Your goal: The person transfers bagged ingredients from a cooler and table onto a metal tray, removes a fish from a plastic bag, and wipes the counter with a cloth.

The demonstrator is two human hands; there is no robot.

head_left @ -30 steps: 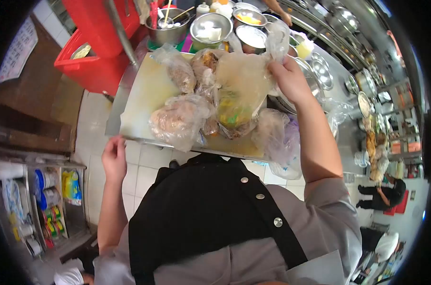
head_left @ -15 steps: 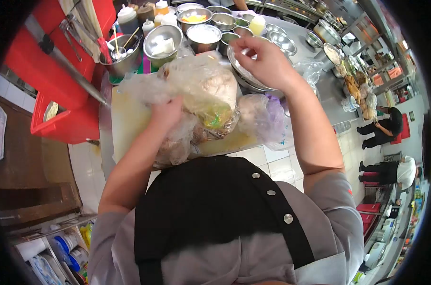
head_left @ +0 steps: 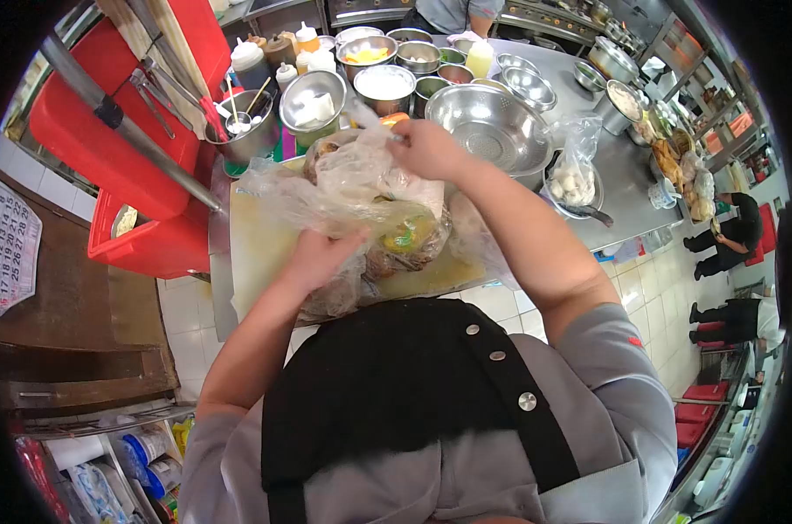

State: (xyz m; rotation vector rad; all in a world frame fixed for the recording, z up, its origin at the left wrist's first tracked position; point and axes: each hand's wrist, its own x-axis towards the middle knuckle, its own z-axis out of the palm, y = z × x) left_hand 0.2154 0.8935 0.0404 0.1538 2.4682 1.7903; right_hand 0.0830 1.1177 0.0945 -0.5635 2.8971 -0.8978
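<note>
A clear plastic bag (head_left: pixel 348 188) lies bunched over other filled bags on a yellowish cutting board (head_left: pixel 260 244). My left hand (head_left: pixel 326 255) grips its near side, fingers closed on the film. At the bag's far right, my right hand (head_left: pixel 426 150) pinches the plastic, with a pulled-up corner beside the fingers. Below, another clear bag (head_left: pixel 409 234) shows something green and yellow through it. More bagged food (head_left: pixel 335 293) sits by my left wrist; its kind is hard to make out. Part of a further bag (head_left: pixel 479 231) shows under my right forearm.
A large steel colander (head_left: pixel 492 105) stands behind my right forearm. Several steel bowls, a utensil pot (head_left: pixel 247 144) and squeeze bottles (head_left: pixel 249 63) line the back. A bowl of white balls (head_left: pixel 572 185) is at right. A red bin (head_left: pixel 151 236) borders the left; a co-worker (head_left: pixel 453 16) stands opposite.
My right hand has come down and left from above the colander onto the plastic bag. My left hand stays at the bag. The view has shifted, and the co-worker opposite shows more.
</note>
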